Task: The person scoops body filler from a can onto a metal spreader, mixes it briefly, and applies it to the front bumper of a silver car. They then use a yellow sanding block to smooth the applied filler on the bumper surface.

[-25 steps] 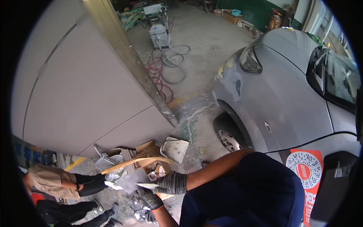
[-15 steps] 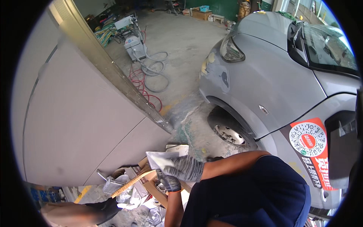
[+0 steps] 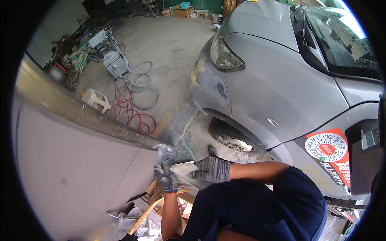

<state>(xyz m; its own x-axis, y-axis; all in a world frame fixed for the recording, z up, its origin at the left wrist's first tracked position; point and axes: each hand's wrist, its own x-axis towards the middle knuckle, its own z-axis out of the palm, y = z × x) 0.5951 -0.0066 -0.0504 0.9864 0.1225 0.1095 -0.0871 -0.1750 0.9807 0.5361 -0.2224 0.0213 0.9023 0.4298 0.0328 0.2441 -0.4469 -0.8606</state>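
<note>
In grey knitted gloves, my left hand (image 3: 165,176) and my right hand (image 3: 210,172) meet low in the middle of the view. The left one is closed around a pale grey, crumpled or smeared piece (image 3: 167,152) that I cannot make out clearly. The right one grips a whitish flat piece (image 3: 183,170), which reaches across to the left hand's fingers. Right of them stands a silver car (image 3: 257,88) with sanded grey and yellowish filler patches (image 3: 197,73) on its front corner.
A beige panel (image 3: 68,168) with a metal post (image 3: 100,120) fills the left. Cardboard and scrap (image 3: 148,217) lie below my hands. A machine (image 3: 114,60) with hoses (image 3: 142,96) and a plastic stool (image 3: 96,100) stand on the floor beyond; my dark shoe (image 3: 212,150) shows beside the wheel.
My view has swung, showing more floor beyond the post. Both hands are higher in view, the left now risen beside the right with the pale grey piece showing. The people at lower left have mostly left view.
</note>
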